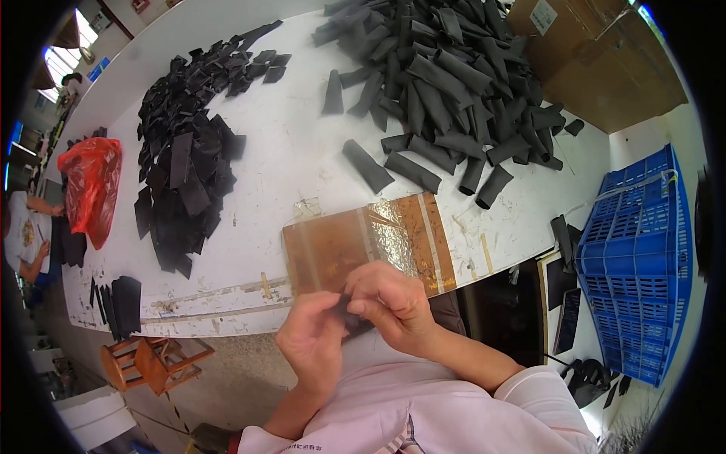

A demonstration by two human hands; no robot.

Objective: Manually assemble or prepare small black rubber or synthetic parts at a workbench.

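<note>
My left hand (308,339) and my right hand (392,304) come together in front of my chest, fingers pinched round a small piece of black material (344,306). Most of that piece is hidden by the fingers, so its full shape cannot be made out. Just beyond the hands lies a brown board (325,246) with strips of clear tape across it, at the table's near edge. Farther off to the right is a large heap of black foam-like tubes (446,83), with a few loose ones toward the board.
Flat black pieces (189,170) are piled on the left of the white table (265,151). A cardboard box (597,68) and a blue plastic crate (635,265) stand at the right. A red plastic bag (91,185), wooden stools (155,363) and another person (30,234) are at the left.
</note>
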